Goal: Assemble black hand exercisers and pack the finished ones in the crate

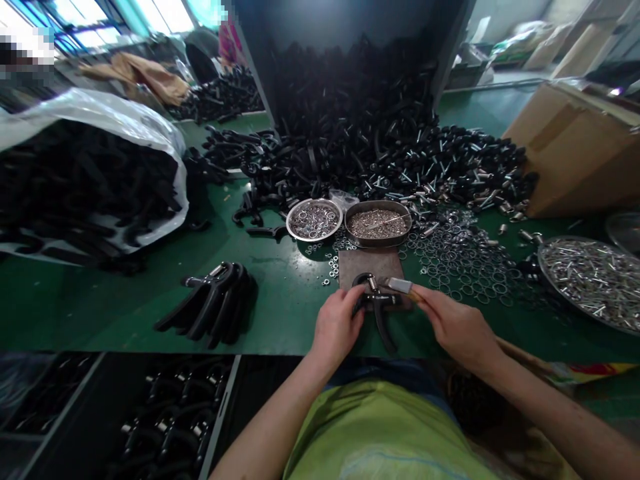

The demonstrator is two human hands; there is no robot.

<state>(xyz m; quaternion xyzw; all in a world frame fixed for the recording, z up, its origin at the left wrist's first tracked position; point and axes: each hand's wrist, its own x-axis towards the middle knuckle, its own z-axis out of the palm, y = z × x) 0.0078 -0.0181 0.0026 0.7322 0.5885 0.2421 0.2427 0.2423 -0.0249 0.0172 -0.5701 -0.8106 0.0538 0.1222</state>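
Observation:
My left hand (339, 325) is closed around one black handle of a hand grip exerciser (384, 320), which has a small metal spring near its top. Between the fingers of my right hand (457, 327) is a flat brush (400, 285) with a silvery ferrule and a wooden handle. Its dark bristle end is close to the spring; whether it touches cannot be made out. Beneath the exerciser lies a square metal plate (353, 267). To the left, several assembled grip exercisers (213, 300) stand stacked together on the green table (285, 320).
Behind the plate are a round dish of rings (314, 238) and an oval tin of small metal parts (377, 243). Loose rings (465, 260) spread rightward, near a large pan of pins (595, 283). Black parts are heaped behind; a cardboard box (575, 153) and plastic bag (175, 147) flank them.

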